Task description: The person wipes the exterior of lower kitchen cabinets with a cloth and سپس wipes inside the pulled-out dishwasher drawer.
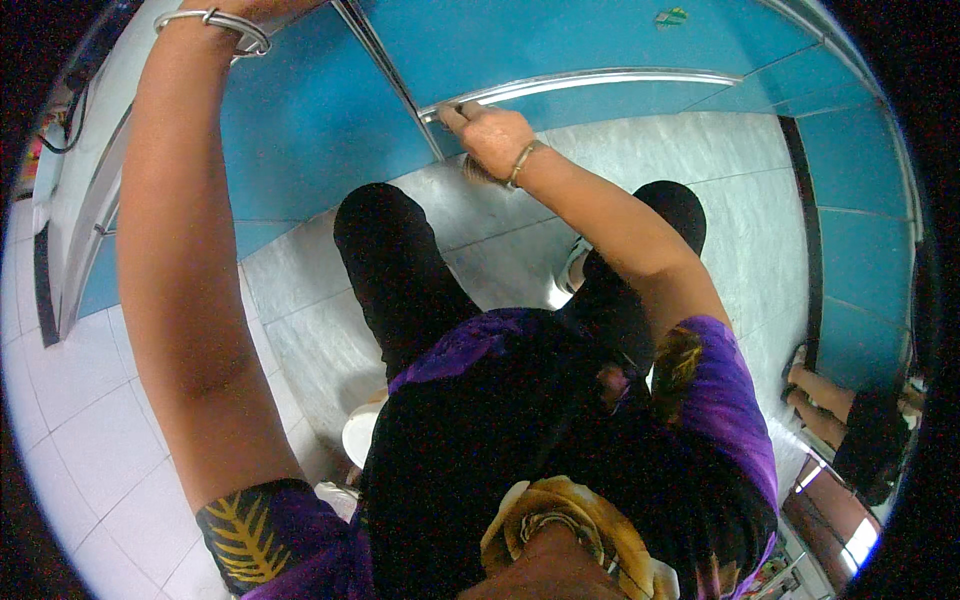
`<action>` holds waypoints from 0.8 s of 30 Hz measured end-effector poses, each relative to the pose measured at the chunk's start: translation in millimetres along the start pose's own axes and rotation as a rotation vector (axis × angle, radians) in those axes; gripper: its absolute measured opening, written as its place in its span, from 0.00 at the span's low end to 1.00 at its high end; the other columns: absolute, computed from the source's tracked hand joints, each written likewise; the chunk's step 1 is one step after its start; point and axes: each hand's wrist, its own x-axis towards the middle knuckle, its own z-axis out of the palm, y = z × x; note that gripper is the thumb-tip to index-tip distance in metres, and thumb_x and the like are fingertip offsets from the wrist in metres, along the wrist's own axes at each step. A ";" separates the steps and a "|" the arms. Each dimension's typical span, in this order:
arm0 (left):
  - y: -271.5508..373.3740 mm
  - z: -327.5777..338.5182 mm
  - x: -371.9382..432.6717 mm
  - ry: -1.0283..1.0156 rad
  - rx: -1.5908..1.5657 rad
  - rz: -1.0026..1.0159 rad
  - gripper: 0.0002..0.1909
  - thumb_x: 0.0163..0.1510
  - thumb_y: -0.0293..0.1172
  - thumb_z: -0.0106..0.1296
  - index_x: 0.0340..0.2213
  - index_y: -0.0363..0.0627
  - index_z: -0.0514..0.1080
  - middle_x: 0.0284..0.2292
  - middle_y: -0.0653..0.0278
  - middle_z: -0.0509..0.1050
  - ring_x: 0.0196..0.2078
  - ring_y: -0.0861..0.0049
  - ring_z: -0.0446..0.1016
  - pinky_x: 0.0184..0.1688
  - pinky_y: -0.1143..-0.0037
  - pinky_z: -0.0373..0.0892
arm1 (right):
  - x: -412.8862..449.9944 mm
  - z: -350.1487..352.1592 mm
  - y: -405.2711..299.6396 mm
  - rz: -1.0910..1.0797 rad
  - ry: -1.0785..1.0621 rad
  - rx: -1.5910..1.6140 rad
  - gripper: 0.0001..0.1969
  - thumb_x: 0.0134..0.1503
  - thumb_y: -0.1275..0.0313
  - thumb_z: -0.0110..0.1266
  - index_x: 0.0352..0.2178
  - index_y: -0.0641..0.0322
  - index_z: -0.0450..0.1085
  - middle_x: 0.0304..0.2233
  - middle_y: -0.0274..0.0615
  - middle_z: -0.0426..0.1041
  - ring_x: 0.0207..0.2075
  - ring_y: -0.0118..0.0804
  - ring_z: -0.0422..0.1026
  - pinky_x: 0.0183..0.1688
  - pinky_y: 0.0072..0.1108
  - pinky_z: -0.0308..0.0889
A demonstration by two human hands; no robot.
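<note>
At the top left my left arm reaches up the picture; only the wrist with silver bangles [214,21] and the near part of my left hand [270,6] show, and its fingers are cut off. My right hand [495,139], a bangle at its wrist, has its fingertips at the left end of a shiny metal strip [585,79] on a blue panel [600,37]. A brownish, blurred shape shows below the palm; whether it is held cannot be made out. A metal-edged seam [382,64] runs beside the fingers, with another blue panel [300,135] left of it.
My knees in black trousers [382,240] are spread above grey tiles [510,262]. A white round stool or lid [364,431] is partly behind me. White tiles [97,465] lie at the left. Another person [847,420] is at the far right, near more blue panels [862,262].
</note>
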 end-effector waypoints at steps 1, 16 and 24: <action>0.7 0.6 1.2 -0.045 -0.041 -0.035 0.36 0.36 0.24 0.49 0.53 0.41 0.60 0.50 0.49 0.65 0.43 0.66 0.71 0.46 0.76 0.67 | 2.0 2.8 -3.3 0.002 0.001 0.003 0.23 0.48 0.74 0.48 0.49 0.54 0.60 0.40 0.47 0.69 0.35 0.47 0.73 0.32 0.32 0.70; 8.5 10.7 -4.7 0.125 -0.013 0.044 0.38 0.37 0.16 0.46 0.55 0.45 0.59 0.54 0.51 0.61 0.27 0.80 0.72 0.29 0.84 0.69 | -7.6 -11.6 24.3 0.055 -0.053 -0.002 0.39 0.38 0.71 0.62 0.53 0.30 0.57 0.42 0.42 0.68 0.35 0.45 0.73 0.36 0.30 0.72; 12.1 10.3 6.0 0.015 -0.163 -0.145 0.39 0.38 0.14 0.47 0.55 0.47 0.58 0.55 0.51 0.59 0.24 0.84 0.70 0.27 0.86 0.69 | -74.1 -40.2 134.3 0.343 0.023 -0.133 0.35 0.41 0.73 0.59 0.52 0.32 0.59 0.42 0.42 0.70 0.35 0.46 0.74 0.35 0.30 0.72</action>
